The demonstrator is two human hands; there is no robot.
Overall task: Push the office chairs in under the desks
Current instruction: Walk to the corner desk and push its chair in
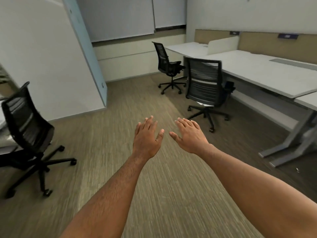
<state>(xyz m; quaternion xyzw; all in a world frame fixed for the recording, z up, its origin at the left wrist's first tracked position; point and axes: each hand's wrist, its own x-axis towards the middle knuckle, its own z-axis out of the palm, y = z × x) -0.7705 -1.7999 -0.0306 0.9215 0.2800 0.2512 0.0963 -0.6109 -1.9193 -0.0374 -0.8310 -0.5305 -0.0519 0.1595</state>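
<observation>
Both arms reach forward over the carpet, palms down. My left hand and my right hand are open and hold nothing. A black mesh office chair stands ahead on the right, its back toward me, its seat partly under the long white desk. It is well beyond my fingertips. A second black chair stands farther back, pulled out from the far white desk. A third black chair stands at the left, beside a desk edge at the frame border.
A white partition wall with a blue edge juts out at the left. Grey desk legs spread on the floor at the right. Window blinds cover the back wall. Open carpet lies between the chairs.
</observation>
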